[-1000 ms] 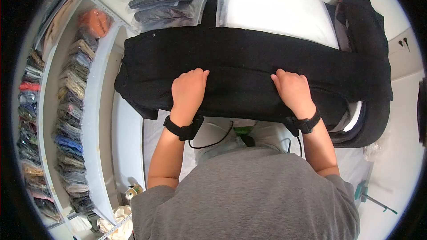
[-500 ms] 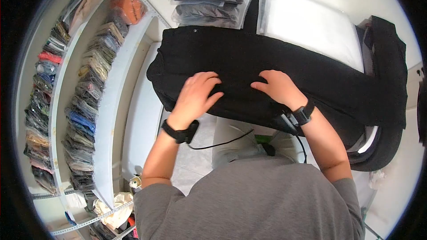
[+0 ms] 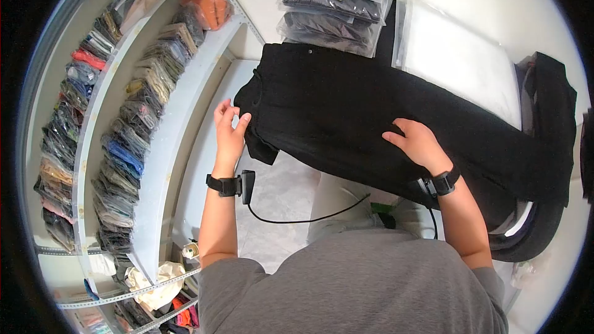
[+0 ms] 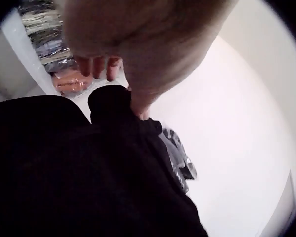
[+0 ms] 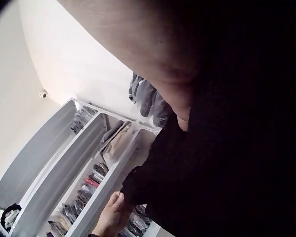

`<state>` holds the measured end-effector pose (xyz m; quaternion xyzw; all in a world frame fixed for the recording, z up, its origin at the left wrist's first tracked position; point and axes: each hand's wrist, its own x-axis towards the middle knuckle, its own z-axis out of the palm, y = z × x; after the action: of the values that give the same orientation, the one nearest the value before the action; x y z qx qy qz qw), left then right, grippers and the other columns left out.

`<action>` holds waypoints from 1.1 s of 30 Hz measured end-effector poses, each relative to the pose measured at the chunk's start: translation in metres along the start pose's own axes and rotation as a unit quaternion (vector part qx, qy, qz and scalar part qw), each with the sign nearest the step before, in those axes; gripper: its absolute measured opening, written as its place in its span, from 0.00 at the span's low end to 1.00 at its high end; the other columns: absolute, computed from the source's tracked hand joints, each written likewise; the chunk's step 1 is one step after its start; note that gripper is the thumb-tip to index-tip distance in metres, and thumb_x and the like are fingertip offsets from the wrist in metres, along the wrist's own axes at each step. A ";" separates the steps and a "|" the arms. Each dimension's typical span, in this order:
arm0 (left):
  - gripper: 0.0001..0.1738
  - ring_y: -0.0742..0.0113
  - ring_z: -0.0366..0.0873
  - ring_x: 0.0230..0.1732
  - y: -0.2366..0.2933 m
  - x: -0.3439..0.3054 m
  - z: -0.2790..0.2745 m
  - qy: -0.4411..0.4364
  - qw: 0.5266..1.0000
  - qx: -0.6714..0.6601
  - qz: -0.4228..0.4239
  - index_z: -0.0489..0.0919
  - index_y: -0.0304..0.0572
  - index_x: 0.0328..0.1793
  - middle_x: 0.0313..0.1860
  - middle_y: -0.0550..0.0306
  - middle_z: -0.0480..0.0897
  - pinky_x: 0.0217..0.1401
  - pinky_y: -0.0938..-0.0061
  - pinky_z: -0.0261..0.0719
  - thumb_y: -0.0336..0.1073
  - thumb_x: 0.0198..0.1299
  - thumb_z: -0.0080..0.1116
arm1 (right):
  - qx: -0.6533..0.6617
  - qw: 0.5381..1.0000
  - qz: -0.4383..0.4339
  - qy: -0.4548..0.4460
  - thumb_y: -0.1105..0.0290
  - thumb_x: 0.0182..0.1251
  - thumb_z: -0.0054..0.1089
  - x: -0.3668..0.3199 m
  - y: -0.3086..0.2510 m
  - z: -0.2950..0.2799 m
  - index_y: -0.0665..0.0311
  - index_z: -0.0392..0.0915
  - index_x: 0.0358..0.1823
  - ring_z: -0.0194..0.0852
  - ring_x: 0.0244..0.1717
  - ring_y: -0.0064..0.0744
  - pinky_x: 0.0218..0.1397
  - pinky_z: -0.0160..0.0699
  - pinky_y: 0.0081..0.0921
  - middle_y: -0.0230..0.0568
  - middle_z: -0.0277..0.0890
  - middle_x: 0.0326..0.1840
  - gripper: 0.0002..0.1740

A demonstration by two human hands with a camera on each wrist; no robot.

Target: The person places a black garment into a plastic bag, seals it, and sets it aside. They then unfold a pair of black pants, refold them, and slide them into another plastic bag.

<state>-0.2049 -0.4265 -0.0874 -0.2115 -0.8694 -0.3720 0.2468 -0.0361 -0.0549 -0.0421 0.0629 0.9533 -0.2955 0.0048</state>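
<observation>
A long black garment [image 3: 334,99], like folded trousers, lies across the work surface with a small round stud near its upper left corner. At the garment's left end is my left hand [image 3: 229,133], fingers apart and reaching past the edge. In the left wrist view the left thumb [image 4: 142,111] touches the edge of the black cloth, while the other fingers extend beyond it. My right hand [image 3: 422,144] rests on the middle of the garment with relaxed fingers. Dark cloth hides most of the right fingertips in the right wrist view.
Bagged dark clothes [image 3: 334,9] are stacked behind the garment, beside a pile of clear white plastic bags [image 3: 458,55]. Shelves [image 3: 158,167] packed with bagged clothes stand on the left. Another dark folded piece [image 3: 554,99] is at the right end. A black cable [image 3: 303,221] runs from my left wrist.
Both hands have risen from their curled hold on the garment's near part. My left hand has moved left to its end; my right hand has loosened. The head view has shifted left.
</observation>
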 end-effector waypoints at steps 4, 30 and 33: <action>0.05 0.79 0.66 0.36 0.021 0.019 -0.011 -0.072 0.956 -0.241 -0.150 0.72 0.40 0.37 0.31 0.69 0.71 0.44 0.82 0.66 0.31 0.63 0.56 | 0.004 1.000 -0.006 0.011 0.53 0.62 0.59 -0.001 -0.003 -0.001 0.69 0.78 0.43 0.77 0.43 0.55 0.45 0.75 0.41 0.56 0.78 0.38 0.23; 0.13 0.64 0.78 0.33 0.019 0.028 0.007 -0.129 0.961 0.018 -0.246 0.74 0.38 0.36 0.28 0.55 0.80 0.39 0.72 0.72 0.41 0.59 0.62 | -0.004 0.999 -0.016 0.031 0.53 0.69 0.49 0.001 -0.002 0.006 0.67 0.78 0.31 0.76 0.36 0.56 0.40 0.73 0.44 0.54 0.77 0.28 0.23; 0.17 0.55 0.77 0.50 0.052 0.026 -0.009 0.028 0.978 0.164 0.124 0.76 0.38 0.46 0.43 0.48 0.81 0.54 0.65 0.71 0.37 0.53 0.64 | -0.018 0.999 -0.019 0.037 0.53 0.69 0.49 0.003 -0.002 0.007 0.67 0.78 0.29 0.76 0.35 0.55 0.39 0.73 0.45 0.54 0.77 0.28 0.23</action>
<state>-0.1948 -0.3955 -0.0385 -0.2637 -0.8786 -0.1965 0.3462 -0.0391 -0.0600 -0.0471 0.0558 0.9591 -0.2754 -0.0350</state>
